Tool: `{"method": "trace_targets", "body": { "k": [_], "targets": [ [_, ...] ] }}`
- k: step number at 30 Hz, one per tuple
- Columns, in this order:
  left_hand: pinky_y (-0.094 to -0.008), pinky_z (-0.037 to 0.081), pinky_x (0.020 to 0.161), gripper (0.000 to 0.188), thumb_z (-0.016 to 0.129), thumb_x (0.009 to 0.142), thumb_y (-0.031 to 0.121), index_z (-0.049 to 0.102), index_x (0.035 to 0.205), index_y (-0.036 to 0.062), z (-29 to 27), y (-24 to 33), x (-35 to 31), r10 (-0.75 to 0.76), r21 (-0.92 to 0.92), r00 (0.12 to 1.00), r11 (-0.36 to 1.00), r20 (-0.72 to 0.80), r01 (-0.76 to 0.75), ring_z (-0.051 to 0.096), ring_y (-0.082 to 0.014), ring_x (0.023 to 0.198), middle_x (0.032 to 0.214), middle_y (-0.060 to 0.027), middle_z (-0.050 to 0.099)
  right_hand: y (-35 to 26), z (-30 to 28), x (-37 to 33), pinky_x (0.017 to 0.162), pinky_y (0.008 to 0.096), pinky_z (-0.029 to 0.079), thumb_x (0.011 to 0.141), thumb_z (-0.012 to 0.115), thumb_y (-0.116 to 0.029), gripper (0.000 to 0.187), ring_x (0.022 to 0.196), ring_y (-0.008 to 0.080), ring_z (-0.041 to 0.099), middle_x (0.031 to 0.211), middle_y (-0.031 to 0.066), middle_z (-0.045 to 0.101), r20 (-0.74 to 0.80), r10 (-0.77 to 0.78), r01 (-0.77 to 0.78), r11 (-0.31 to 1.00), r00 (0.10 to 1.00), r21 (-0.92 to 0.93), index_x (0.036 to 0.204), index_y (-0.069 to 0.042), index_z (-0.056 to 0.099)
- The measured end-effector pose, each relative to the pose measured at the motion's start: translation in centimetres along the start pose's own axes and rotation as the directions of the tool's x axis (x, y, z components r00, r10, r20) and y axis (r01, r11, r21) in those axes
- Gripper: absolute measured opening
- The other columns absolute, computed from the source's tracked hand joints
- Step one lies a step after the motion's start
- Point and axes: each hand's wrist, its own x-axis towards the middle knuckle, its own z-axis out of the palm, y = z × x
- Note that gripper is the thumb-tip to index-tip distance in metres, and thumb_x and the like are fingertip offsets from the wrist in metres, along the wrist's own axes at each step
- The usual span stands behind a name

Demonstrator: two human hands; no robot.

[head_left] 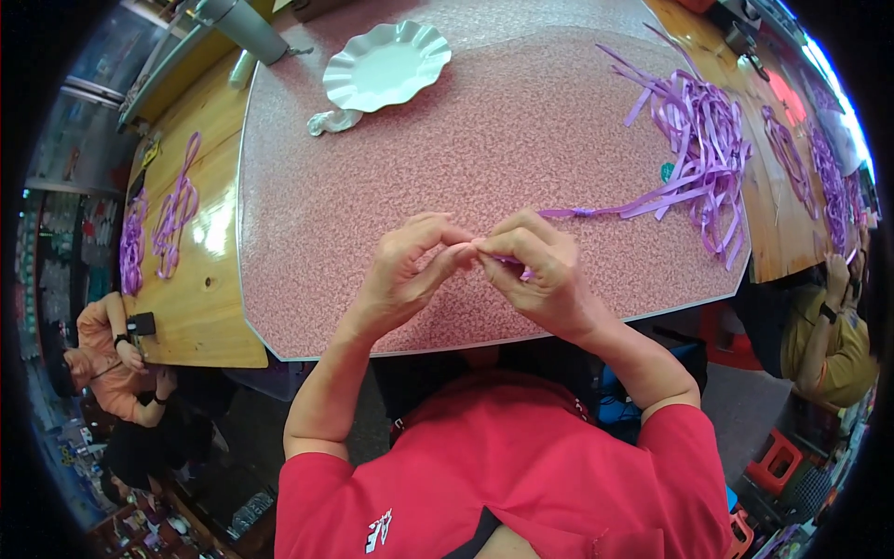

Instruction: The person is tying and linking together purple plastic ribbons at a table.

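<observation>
- A purple ribbon [582,213] is pinched in the right hand [538,265], thumb and forefinger closed on it, with a bit of purple showing below the fingers.
- The left hand [410,270] meets it tip to tip, thumb and forefinger drawn in close; whether they grip the ribbon's end or only touch the other fingertips cannot be told.
- Narrow, smooth and lightly shiny, the ribbon emerges behind the right knuckles, passes a small knot and runs right across the tabletop to a tangled heap of purple ribbons [698,140].
- Both hands are above the near half of the pink speckled table [540,130], backs mostly up and fingers curled, the wrists angled toward each other.
- Bare forearms [321,391] slant inward over the table's near edge from the short sleeves of a red shirt [503,456].
- Beside the heap sits a small green object [668,171], its kind unclear.
- Toward the far side rests a white scalloped plate [386,67], a small crumpled whitish piece [333,121] just beside it; a grey tumbler [244,30] stands at the far left.
- On the wooden table [205,307] at left lie looped purple ribbons [174,219], near a co-worker in orange [102,363].
- At far right, a co-worker in mustard yellow [829,345] sits with raised hands.
</observation>
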Motion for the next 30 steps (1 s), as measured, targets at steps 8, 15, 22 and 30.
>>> {"method": "trace_targets", "body": {
  "k": [8,15,22,30],
  "targets": [
    [-0.0413,0.049,0.091,0.008,0.068,0.092,0.011,0.065,0.091,0.0041,-1.8,0.6,-1.0,0.025,0.108,0.988,0.993,0.154,-0.042,0.065,-0.0284,0.082,0.083,-0.0087,0.066,0.1,0.5,-0.3,0.054,0.0308,0.049,0.078,0.077,0.003,0.019,0.068,0.0205,0.065,0.085,0.0098,0.065,0.100,-0.055,0.051,0.998,0.993,0.043,0.094,-0.003,0.069],
    [-0.0379,0.050,0.077,0.010,0.070,0.089,0.008,0.062,0.090,0.0027,-3.2,0.4,-1.5,0.024,0.040,0.965,0.999,0.262,-0.036,0.064,-0.0287,0.086,0.087,-0.0103,0.064,-0.1,0.5,-0.1,0.058,0.0340,0.052,0.076,0.078,-0.001,0.016,0.071,0.0241,0.066,0.082,0.0084,0.066,0.148,-0.159,0.149,0.986,0.976,0.074,0.090,-0.004,0.070],
    [-0.0386,0.053,0.081,0.012,0.069,0.090,0.004,0.058,0.084,0.0023,-4.2,0.5,-2.7,0.008,-0.168,0.930,0.984,0.367,0.058,0.066,-0.0263,0.082,0.082,-0.0099,0.063,-0.8,1.0,-0.5,0.060,0.0357,0.052,0.077,0.075,-0.006,0.011,0.074,0.0241,0.066,0.079,0.0057,0.064,0.164,-0.223,0.205,0.971,0.961,0.124,0.085,-0.007,0.067],
    [-0.0339,0.048,0.084,0.013,0.062,0.098,0.013,0.061,0.093,0.0019,-6.4,-1.4,-5.6,-0.278,-0.337,0.943,0.884,0.182,0.325,0.061,-0.0194,0.087,0.090,-0.0093,0.064,0.2,-0.9,-0.5,0.057,0.0285,0.050,0.076,0.080,0.005,0.019,0.071,0.0183,0.067,0.084,0.0071,0.068,0.076,0.012,-0.028,0.979,0.997,0.204,0.089,-0.005,0.071]
  ]
}}
